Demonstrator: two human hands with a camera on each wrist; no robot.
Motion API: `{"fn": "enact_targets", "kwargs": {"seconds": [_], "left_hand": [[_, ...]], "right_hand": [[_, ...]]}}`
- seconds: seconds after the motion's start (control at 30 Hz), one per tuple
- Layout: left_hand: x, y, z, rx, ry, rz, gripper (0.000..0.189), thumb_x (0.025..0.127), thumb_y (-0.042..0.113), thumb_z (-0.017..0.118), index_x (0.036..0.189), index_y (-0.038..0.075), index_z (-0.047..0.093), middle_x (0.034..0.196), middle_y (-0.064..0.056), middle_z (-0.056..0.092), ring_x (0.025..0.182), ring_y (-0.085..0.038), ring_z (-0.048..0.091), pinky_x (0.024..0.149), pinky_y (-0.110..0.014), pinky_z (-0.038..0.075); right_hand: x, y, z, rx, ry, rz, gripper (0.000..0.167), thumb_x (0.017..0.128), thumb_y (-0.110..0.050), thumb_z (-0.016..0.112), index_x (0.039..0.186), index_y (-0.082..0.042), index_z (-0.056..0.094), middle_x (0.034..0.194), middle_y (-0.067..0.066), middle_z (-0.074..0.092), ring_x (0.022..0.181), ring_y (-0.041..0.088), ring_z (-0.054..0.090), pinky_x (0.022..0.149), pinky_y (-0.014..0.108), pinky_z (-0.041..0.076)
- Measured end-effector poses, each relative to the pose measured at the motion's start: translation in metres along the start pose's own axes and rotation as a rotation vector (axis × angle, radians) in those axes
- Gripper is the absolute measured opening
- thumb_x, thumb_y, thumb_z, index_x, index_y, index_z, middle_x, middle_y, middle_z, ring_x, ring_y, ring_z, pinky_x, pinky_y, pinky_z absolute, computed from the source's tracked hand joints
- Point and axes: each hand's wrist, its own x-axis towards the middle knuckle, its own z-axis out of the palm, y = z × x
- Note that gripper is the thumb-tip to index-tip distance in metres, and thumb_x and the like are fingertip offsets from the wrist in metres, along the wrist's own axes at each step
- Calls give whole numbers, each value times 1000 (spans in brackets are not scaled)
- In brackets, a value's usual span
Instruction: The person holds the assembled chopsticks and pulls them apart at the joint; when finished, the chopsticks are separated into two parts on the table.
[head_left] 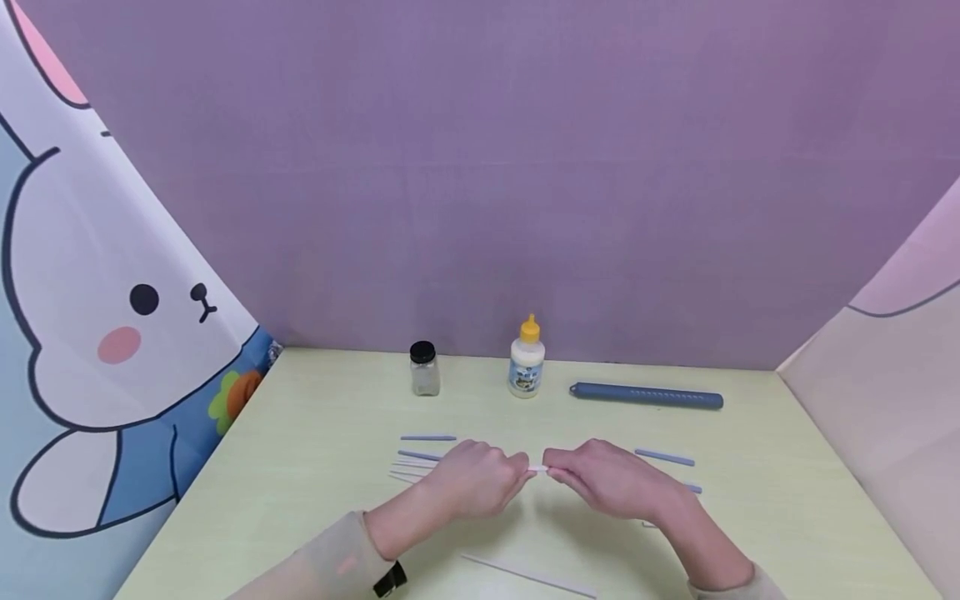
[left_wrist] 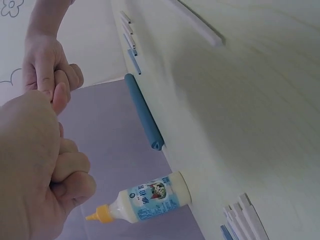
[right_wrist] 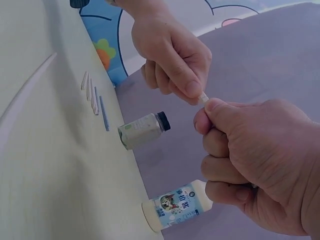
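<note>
Above the middle of the table, my left hand [head_left: 480, 482] and right hand [head_left: 611, 479] pinch a thin white strip [head_left: 537, 468] from opposite sides. Only a short piece of the strip [right_wrist: 203, 98] shows between the thumbs; the rest is hidden in the fingers. The other fingers of both hands are curled in, as the right wrist view shows. Under the hands, near the front, lies a long pale strip [head_left: 528, 576]. Several thin white and blue strips [head_left: 412, 464] lie beside my left hand, and blue strips [head_left: 665, 457] lie beyond the right one.
Along the back of the table stand a small clear jar [head_left: 426, 379] with a black lid and a white squeeze bottle [head_left: 527, 367] with a yellow nozzle. A dark blue rod [head_left: 647, 396] lies to their right. A purple backdrop [head_left: 525, 183] rises behind the table [head_left: 285, 467].
</note>
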Motion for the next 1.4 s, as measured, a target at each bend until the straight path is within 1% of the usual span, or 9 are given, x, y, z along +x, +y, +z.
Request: {"fn": "enact_targets", "kwargs": {"seconds": [0.37, 0.6, 0.7, 0.8, 0.97, 1.03, 1.13, 1.27, 1.4], "left_hand": [[0, 0, 9, 0, -18, 10, 37, 114, 35, 47, 81, 19, 54, 58, 11, 36, 48, -4, 33, 45, -21, 31], [3, -1, 10, 33, 90, 20, 39, 112, 35, 51, 77, 19, 52, 55, 11, 30, 46, -5, 29, 44, -22, 26], [2, 1, 9, 53, 90, 17, 39, 112, 36, 51, 76, 19, 51, 54, 11, 31, 46, -5, 29, 44, -23, 25], [1, 2, 10, 131, 99, 26, 37, 110, 36, 53, 76, 21, 52, 55, 11, 38, 46, -6, 34, 45, -22, 26], [4, 3, 11, 291, 219, 48, 28, 106, 37, 59, 83, 21, 58, 66, 9, 55, 54, -7, 53, 46, -22, 33], [6, 4, 10, 287, 230, 44, 26, 107, 36, 60, 87, 20, 58, 66, 9, 54, 53, -8, 53, 44, -23, 33], [7, 4, 7, 221, 182, 29, 26, 109, 35, 57, 88, 19, 56, 59, 10, 45, 47, -7, 42, 42, -24, 29], [7, 1, 4, 122, 106, 27, 31, 111, 34, 52, 84, 19, 53, 54, 11, 33, 45, -7, 33, 44, -24, 29], [6, -1, 2, 82, 103, 43, 34, 111, 33, 53, 80, 19, 52, 53, 12, 29, 45, -6, 31, 43, -24, 29]], "right_hand": [[-3, 2, 2, -30, -12, 3, 28, 114, -30, 51, 86, -24, 47, 68, -18, 21, 58, -6, 22, 55, 14, 22], [-5, 1, -2, -41, 24, 25, 29, 110, -21, 58, 83, -23, 47, 69, -19, 23, 60, -6, 24, 57, 15, 26], [-4, 1, -2, -58, 8, 46, 32, 111, -22, 57, 81, -25, 45, 69, -19, 23, 61, -5, 27, 59, 16, 29], [-2, -2, 0, -76, -14, 65, 32, 111, -21, 55, 81, -25, 45, 69, -18, 25, 62, -4, 31, 60, 18, 34], [2, -8, 2, -114, 30, 97, 35, 111, -19, 53, 77, -24, 44, 65, -17, 26, 59, -3, 29, 57, 20, 33], [4, -10, 1, -113, 68, 93, 36, 110, -17, 54, 75, -24, 44, 64, -17, 26, 57, -4, 27, 54, 19, 30], [7, -11, -2, -88, 93, 73, 36, 109, -16, 55, 74, -23, 46, 62, -18, 27, 55, -6, 26, 52, 17, 27], [7, -11, -9, -37, 32, 42, 35, 112, -23, 54, 77, -23, 48, 64, -19, 24, 55, -7, 24, 53, 15, 26], [6, -9, -15, -12, -23, 17, 34, 113, -25, 53, 80, -22, 48, 66, -18, 22, 57, -6, 22, 54, 15, 25]]}}
